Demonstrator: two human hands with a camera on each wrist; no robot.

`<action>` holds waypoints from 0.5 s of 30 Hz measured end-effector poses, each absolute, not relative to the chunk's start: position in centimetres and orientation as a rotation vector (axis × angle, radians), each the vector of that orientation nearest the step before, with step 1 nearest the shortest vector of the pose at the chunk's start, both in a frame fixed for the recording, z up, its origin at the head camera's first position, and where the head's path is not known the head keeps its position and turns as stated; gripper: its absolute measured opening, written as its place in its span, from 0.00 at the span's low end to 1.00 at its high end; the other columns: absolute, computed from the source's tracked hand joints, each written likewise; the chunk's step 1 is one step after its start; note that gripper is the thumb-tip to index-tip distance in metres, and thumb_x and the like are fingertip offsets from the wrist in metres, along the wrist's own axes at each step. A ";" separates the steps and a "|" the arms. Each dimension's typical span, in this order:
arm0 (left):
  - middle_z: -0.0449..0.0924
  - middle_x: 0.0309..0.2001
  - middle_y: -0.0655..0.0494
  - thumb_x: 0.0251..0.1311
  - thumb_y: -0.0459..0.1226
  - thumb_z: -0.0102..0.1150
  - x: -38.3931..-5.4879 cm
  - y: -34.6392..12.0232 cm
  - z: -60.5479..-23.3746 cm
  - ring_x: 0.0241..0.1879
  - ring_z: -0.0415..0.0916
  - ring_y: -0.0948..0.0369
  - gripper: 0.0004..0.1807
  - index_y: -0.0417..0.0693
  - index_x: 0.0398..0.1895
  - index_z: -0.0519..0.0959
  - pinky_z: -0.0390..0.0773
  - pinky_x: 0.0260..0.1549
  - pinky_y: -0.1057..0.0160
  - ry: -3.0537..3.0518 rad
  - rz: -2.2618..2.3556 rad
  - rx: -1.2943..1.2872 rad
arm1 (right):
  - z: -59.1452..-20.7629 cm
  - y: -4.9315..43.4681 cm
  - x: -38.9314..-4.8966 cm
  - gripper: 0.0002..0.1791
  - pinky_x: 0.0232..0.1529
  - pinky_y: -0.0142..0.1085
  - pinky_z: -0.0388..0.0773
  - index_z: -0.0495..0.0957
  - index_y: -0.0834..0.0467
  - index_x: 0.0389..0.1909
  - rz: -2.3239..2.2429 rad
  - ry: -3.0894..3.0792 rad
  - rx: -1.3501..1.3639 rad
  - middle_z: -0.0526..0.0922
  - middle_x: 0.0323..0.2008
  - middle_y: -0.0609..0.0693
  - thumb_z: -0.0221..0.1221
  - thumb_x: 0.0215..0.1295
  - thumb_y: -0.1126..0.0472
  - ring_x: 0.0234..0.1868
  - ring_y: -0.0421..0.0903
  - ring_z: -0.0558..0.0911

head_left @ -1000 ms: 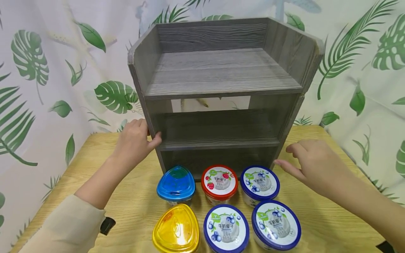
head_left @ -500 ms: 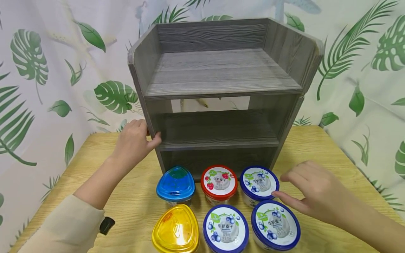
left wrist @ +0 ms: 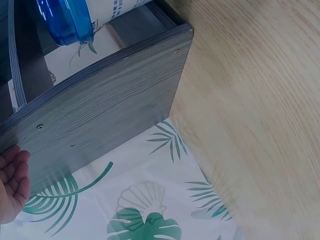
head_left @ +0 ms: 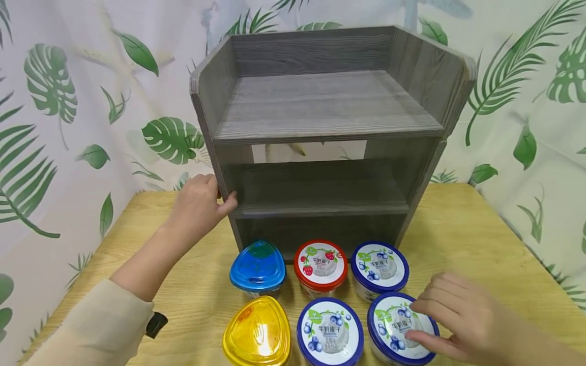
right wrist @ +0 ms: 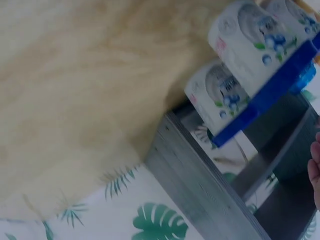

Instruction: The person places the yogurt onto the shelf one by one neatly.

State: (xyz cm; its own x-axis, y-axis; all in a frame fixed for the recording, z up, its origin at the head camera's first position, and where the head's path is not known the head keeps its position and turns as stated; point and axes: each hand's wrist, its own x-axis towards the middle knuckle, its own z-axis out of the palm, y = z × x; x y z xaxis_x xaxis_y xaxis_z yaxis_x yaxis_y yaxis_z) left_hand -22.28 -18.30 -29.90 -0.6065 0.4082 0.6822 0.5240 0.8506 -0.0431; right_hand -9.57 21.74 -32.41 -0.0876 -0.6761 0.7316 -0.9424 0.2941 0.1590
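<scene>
My left hand [head_left: 198,204] grips the left side panel of a grey wooden shelf [head_left: 320,104], its thumb over the front edge. In the left wrist view its fingers [left wrist: 15,175] bend against the panel's outer face. My right hand [head_left: 471,317] hovers at the front-right blueberry cup [head_left: 389,317], thumb and forefinger apart, overlapping its navy-rimmed lid in the head view. Behind that cup stands another blueberry cup [head_left: 380,267]; a third blueberry cup [head_left: 329,330] is to its left. The right wrist view shows only my fingertips at its edge, above tilted-looking white cups [right wrist: 255,45].
A red-lidded strawberry cup [head_left: 320,267] and a blue triangular-lidded tub [head_left: 258,267] stand before the shelf's bottom compartment. A yellow triangular-lidded tub [head_left: 258,333] is at the front left. Leaf-print cloth [head_left: 105,30] hangs behind the wooden table [head_left: 462,229].
My right hand has come from beside the shelf's right side, forward and down past the rear blueberry cup, to the front-right one. My left hand keeps its hold on the shelf.
</scene>
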 end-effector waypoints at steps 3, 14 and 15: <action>0.70 0.16 0.48 0.53 0.37 0.61 -22.3 -18.3 -29.9 0.19 0.66 0.52 0.13 0.38 0.21 0.70 0.66 0.21 0.59 -2.306 -0.208 -0.676 | -32.9 21.5 -9.4 0.18 0.28 0.28 0.68 0.79 0.57 0.23 0.516 -1.784 1.522 0.77 0.22 0.44 0.58 0.63 0.47 0.25 0.38 0.70; 0.69 0.16 0.49 0.54 0.37 0.61 -22.0 -18.1 -29.9 0.20 0.66 0.52 0.13 0.38 0.20 0.71 0.66 0.21 0.59 -2.355 -0.245 -0.631 | -37.0 23.5 -8.1 0.16 0.39 0.23 0.68 0.79 0.54 0.35 0.591 -2.053 1.536 0.78 0.31 0.39 0.66 0.54 0.46 0.35 0.33 0.73; 0.69 0.16 0.49 0.54 0.37 0.60 -22.0 -18.1 -30.0 0.19 0.66 0.52 0.13 0.38 0.20 0.71 0.66 0.21 0.59 -2.355 -0.243 -0.630 | -37.4 23.7 -8.1 0.15 0.40 0.24 0.69 0.79 0.54 0.35 0.570 -2.049 1.542 0.78 0.32 0.39 0.64 0.57 0.46 0.35 0.33 0.73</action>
